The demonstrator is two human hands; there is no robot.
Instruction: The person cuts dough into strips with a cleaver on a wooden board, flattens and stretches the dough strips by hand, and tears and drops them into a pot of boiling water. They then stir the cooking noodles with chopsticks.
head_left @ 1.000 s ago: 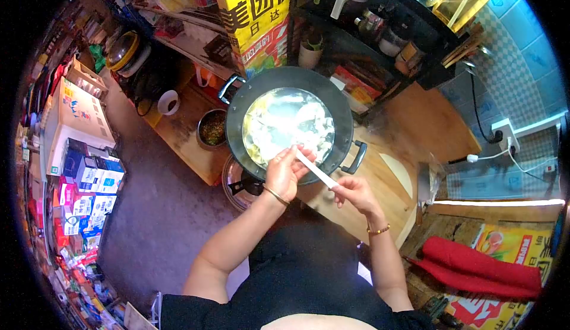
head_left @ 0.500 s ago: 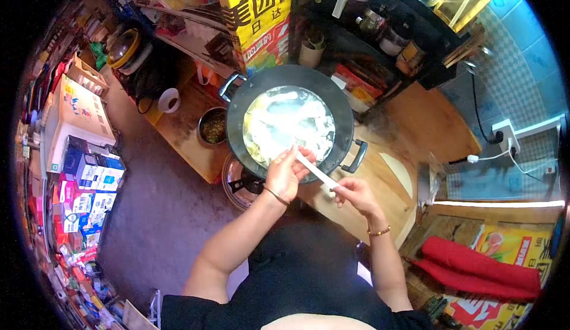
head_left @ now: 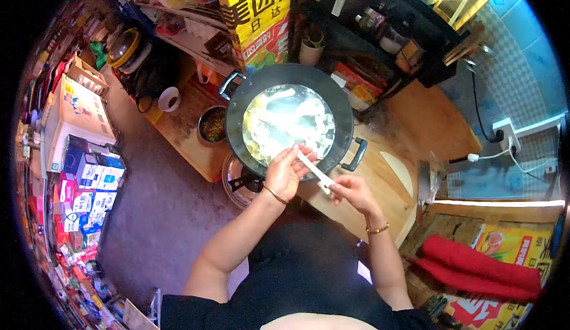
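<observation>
A large black wok (head_left: 236, 128) holds water and pale strips of noodle dough (head_left: 323, 125), with bright glare hiding much of the surface. Over its near rim, my left hand (head_left: 286, 173) has its thumb and fingers closed on the upper end of a flat white strip of dough (head_left: 313, 168). The lower end is pinched in my right hand (head_left: 351, 193), just outside the wok. Between both hands the strip runs slanted, down to the right.
A wooden board (head_left: 374, 193) lies right of the wok. Left stand a metal bowl of dark sauce (head_left: 212, 124) and a white cup (head_left: 169, 100). A glass lid (head_left: 234, 181) sits below the wok's left side. Shelves (head_left: 386, 9) rise behind.
My right hand has shifted slightly left and up, and the stretch of dough between the hands looks a little shorter. My left hand has barely moved. Pieces in the water have shifted.
</observation>
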